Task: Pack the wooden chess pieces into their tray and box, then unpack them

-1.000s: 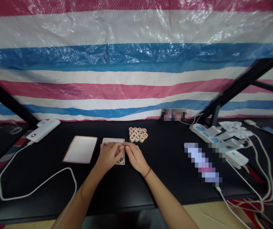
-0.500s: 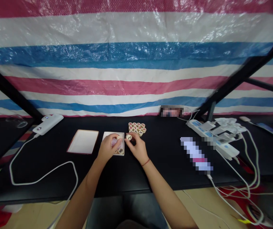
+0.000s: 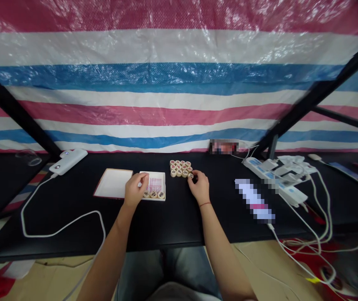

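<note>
Item: one pair of bare hands at a black worktop [image 3: 179, 219], with a cluster of round wooden xiangqi pieces [image 3: 179, 168] standing tightly packed near its far edge, seemingly gathered so that they occupy little room. The right hand [image 3: 200, 187] lies at the cluster's right side, its fingers curled and closed on one edge piece [image 3: 191, 176], apparently pinching it. The left hand [image 3: 135, 189] lies over the left edge of a shallow white tray [image 3: 156, 173], fingers lightly curved; whether it has hold of anything cannot be told. Inside the tray are a pink grid pattern [image 3: 155, 184] and three wooden pieces [image 3: 153, 195] in a row along its near wall, apparently set there for an orderly fit. A white box lid [image 3: 112, 183] lies just left of the tray, close enough for a short reach. Well to the left is a white power bank [image 3: 68, 161] with a looping cable [image 3: 62, 224]; far right sit a power strip [image 3: 274, 175] and a pixelated object [image 3: 254, 200]. A wide band of worktop runs before the tray to the near edge, giving both hands room. A striped tarpaulin [image 3: 179, 100] hangs behind.
</note>
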The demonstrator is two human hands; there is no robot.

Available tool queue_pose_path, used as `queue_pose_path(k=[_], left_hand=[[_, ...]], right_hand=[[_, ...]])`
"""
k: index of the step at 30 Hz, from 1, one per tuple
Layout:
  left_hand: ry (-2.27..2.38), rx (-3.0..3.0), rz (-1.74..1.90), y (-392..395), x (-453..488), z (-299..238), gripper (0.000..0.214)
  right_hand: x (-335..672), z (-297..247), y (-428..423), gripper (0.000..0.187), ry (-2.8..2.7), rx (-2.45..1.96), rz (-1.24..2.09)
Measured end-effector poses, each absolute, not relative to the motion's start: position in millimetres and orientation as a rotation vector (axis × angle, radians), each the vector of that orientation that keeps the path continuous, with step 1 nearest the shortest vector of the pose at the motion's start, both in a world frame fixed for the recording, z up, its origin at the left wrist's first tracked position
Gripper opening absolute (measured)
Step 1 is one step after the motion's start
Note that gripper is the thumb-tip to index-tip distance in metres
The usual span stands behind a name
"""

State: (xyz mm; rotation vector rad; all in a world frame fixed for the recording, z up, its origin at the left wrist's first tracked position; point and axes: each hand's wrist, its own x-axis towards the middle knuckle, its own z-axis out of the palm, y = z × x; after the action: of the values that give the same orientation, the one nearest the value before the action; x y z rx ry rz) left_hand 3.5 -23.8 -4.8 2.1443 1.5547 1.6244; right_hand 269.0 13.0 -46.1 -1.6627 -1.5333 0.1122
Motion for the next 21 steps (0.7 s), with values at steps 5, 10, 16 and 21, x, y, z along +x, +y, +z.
queue_pose_path(k=[5,10,16,21], left_hand=[[1.443,2.273,1.431,-36,27,1,0.019],[1.485,2.084,1.22,-46,51,-3,0.019],[1.496,2.358,1.052,-56,28,1,0.027],[1.61,2.589,0.756,-68,-9,-11,0.035]], right_hand=[[230,-22,-21,0.028,-1.711,-1.186,0.148],[200,-16,-47,0.028,-1.919,-0.951,0.274],[222,-28,-32,0.027,-1.68,-1.152,0.324],[265,-42,1,0.035,-1.455,-1.524,0.174]])
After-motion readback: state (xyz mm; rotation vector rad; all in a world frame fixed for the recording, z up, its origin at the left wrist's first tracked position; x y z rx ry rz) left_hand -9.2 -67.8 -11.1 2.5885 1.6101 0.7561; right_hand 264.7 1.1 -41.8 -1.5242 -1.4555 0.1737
